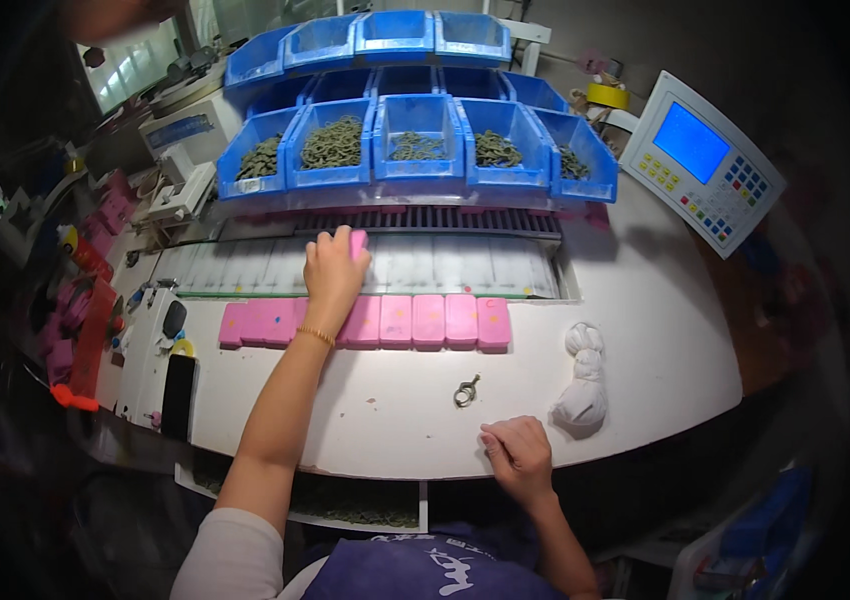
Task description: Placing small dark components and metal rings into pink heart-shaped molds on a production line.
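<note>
Pink block (358, 243) is held in the closed grip of the left hand (333, 268), at its right side, beyond the row of pink blocks (429, 322); its full long axis is hidden. The left forearm (277, 420) crosses above the row, covering part. On the row's near side are a metal ring piece (469, 387) and the farther right hand (522, 458), curled; I cannot tell if it holds something. Right of the row lies a white cloth bundle (582, 385); beyond it stand blue bins (418, 169).
</note>
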The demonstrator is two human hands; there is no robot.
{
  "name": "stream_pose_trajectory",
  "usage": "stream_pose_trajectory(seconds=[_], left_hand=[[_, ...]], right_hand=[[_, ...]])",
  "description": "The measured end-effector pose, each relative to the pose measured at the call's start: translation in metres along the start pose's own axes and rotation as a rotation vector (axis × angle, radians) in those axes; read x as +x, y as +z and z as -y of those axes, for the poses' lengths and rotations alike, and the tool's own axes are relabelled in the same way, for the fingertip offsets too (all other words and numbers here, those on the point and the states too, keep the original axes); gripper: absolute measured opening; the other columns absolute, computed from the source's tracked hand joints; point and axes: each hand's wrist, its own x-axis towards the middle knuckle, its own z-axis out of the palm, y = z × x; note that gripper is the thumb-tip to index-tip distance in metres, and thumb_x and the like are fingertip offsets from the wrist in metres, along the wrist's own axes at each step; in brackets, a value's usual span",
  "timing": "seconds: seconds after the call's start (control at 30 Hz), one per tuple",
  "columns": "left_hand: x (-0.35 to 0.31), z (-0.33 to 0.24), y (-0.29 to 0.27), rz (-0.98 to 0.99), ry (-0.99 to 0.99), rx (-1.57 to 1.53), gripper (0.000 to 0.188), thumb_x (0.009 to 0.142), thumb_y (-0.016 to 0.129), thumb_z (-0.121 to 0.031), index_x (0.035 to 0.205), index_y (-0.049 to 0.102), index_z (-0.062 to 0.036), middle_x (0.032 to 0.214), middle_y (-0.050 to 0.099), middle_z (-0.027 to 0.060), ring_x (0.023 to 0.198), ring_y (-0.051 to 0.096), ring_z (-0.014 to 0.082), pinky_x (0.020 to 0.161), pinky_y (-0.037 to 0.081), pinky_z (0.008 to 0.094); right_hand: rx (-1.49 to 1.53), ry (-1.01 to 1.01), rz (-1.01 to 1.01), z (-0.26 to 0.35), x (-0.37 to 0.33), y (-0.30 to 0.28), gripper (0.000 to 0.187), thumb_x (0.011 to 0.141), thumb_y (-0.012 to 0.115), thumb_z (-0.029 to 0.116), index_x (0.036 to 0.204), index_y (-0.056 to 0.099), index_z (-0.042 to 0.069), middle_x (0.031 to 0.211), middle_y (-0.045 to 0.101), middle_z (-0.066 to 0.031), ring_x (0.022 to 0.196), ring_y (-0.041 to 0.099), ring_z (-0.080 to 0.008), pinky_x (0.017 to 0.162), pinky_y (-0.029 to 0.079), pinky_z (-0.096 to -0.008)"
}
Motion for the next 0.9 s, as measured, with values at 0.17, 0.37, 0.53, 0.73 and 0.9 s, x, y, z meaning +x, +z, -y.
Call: stream_pose_trajectory(seconds=[0.17,0.37,0.53,0.73,0.9], left_hand=[[0.006,-0.004,-0.003,0.107,-0.142,0.237,0.056,0.086,0.069,-0.037,0.131,0.053,-0.0091,0.129,0.054,0.0232,0.104,0.059,0.0447,0.081,0.053,0.051],[-0.076,-0.014,-0.065,0.022,0.122,-0.141,0.028,0.09,0.066,-0.022,0.111,0.069,-0.0035,0.134,0.056,0.0198,0.114,0.058,0.0364,0.095,0.047,0.0453],[-0.151,-0.033,-0.094,0.158,-0.127,-0.552,0.012,0.089,0.067,-0.007,0.095,0.07,0.0018,0.104,0.068,0.0138,0.089,0.066,0.0216,0.075,0.052,0.0296],[-0.196,-0.092,-0.096,0.544,-0.333,-1.12,0.025,0.095,0.064,-0.01,0.117,0.067,0.0021,0.111,0.066,0.0098,0.088,0.063,0.0107,0.076,0.053,0.0258],[-0.199,-0.107,-0.09,0.512,-0.261,-1.279,0.024,0.095,0.065,-0.009,0.115,0.068,0.0028,0.112,0.066,0.0106,0.09,0.064,0.0113,0.08,0.052,0.0247]], right_hand=[[-0.008,0.06,-0.012,-0.007,0.007,-0.012,0.023,0.081,0.069,-0.001,0.103,0.07,0.005,0.095,0.066,-0.0087,0.084,0.061,-0.027,0.075,0.048,-0.0379],[-0.311,-0.22,0.235,-0.026,0.07,-0.01,0.034,0.077,0.066,0.004,0.111,0.068,0.009,0.112,0.06,-0.0077,0.098,0.055,-0.0255,0.083,0.046,-0.0382],[-0.207,-0.255,0.313,-0.043,0.079,0.001,0.021,0.081,0.066,0.007,0.102,0.065,0.008,0.105,0.06,-0.0075,0.101,0.054,-0.0248,0.087,0.044,-0.0366],[1.07,0.639,0.291,0.011,0.038,0.019,0.017,0.1,0.059,0.017,0.106,0.064,0.002,0.103,0.062,0.0003,0.097,0.055,-0.0086,0.088,0.044,-0.0262],[1.187,0.825,0.279,0.034,0.029,0.01,0.02,0.1,0.061,0.019,0.11,0.066,0.002,0.096,0.067,-0.0004,0.089,0.059,-0.0061,0.083,0.047,-0.0228]])
